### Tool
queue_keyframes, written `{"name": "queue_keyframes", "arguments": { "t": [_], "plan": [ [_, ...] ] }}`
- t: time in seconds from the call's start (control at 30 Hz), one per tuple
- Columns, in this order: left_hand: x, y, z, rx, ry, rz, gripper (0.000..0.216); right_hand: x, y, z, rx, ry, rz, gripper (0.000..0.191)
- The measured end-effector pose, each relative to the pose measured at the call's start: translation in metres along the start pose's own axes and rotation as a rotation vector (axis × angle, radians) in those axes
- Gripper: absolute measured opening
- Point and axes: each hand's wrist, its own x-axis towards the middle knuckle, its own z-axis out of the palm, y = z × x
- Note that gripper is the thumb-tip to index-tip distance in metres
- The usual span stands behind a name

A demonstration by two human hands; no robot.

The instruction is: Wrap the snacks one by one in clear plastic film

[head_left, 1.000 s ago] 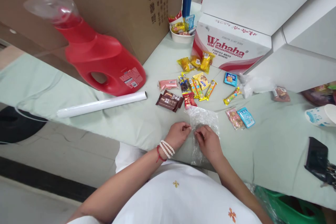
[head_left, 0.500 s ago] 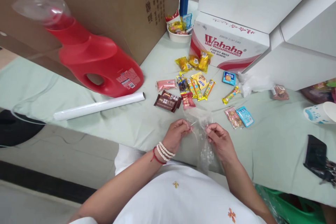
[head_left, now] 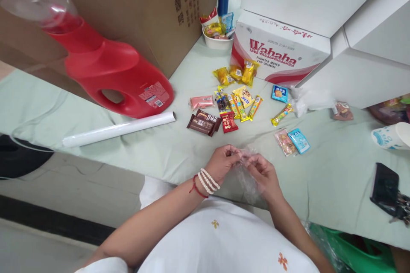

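Both hands meet at the near edge of the table over a clear plastic bag [head_left: 246, 179]. My left hand [head_left: 222, 162], with bead bracelets on the wrist, pinches the bag's top edge. My right hand [head_left: 261, 172] pinches the same edge right beside it. The bag is crumpled and hangs down between the hands towards my lap. Just beyond the hands lie several wrapped snacks: a red packet [head_left: 229, 121], brown chocolate bars [head_left: 203, 123], a pink packet [head_left: 201, 102] and yellow bars [head_left: 240, 104].
A red detergent jug [head_left: 105, 72] and a white paper roll [head_left: 118, 129] lie at left before a big cardboard box [head_left: 128, 4]. A Wahaha carton [head_left: 278, 53], a bowl of snacks [head_left: 218, 34], a paper cup [head_left: 390, 135] and a black phone [head_left: 384, 187] are farther off.
The bag lay flat on the table a second ago. Both hands lifted it, pulled its edge apart, then drew together again nearer the table edge, crumpling it.
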Motion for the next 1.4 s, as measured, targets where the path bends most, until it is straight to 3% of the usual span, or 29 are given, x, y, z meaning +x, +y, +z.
{"name": "queue_keyframes", "arguments": {
  "t": [0.27,0.4,0.5,0.57,0.6,0.67,0.77,0.83,1.0,1.1,1.17,1.27,1.33,1.4],
  "plan": [
    [0.006,0.011,-0.023,-0.216,0.077,0.002,0.027,-0.002,-0.004,-0.035,0.376,0.299,0.123,0.027],
    [0.011,0.009,-0.035,0.012,0.179,0.120,0.023,-0.012,-0.004,-0.059,0.388,0.394,0.177,0.032],
    [0.011,0.004,-0.043,0.178,0.284,0.227,0.025,-0.021,0.001,-0.073,0.269,0.482,0.185,0.036],
    [0.009,0.000,-0.048,0.424,0.323,0.417,0.033,-0.025,0.004,-0.079,0.161,0.513,0.183,0.038],
    [0.008,-0.002,-0.050,0.611,0.282,0.547,0.037,-0.026,0.006,-0.081,0.116,0.515,0.181,0.039],
    [0.008,-0.004,-0.052,1.053,0.052,0.809,0.042,-0.026,0.008,-0.084,0.054,0.505,0.174,0.041],
    [0.014,-0.001,-0.053,1.465,-0.359,0.979,0.056,-0.025,0.012,-0.088,-0.019,0.507,0.155,0.044],
    [0.020,0.004,-0.053,1.518,-0.390,0.962,0.057,-0.025,0.016,-0.095,-0.084,0.532,0.129,0.045],
    [0.028,0.015,-0.052,1.323,-0.185,0.777,0.032,-0.037,0.020,-0.133,-0.388,0.553,0.098,0.043],
    [0.028,0.015,-0.047,1.270,-0.141,0.734,0.026,-0.044,0.005,-0.159,-0.642,0.492,0.126,0.040],
    [0.028,0.013,-0.043,1.271,-0.133,0.699,0.025,-0.045,-0.013,-0.164,-0.740,0.567,0.082,0.040],
    [0.027,0.012,-0.040,1.313,-0.180,0.652,0.012,-0.036,-0.042,-0.146,-0.761,0.646,-0.043,0.040],
    [0.026,0.012,-0.039,1.353,-0.220,0.638,0.008,-0.026,-0.054,-0.121,-0.785,0.488,-0.089,0.041],
    [0.024,0.012,-0.041,1.385,-0.248,0.634,0.032,-0.015,-0.057,-0.094,-0.887,0.255,-0.053,0.043]
  ]
}}
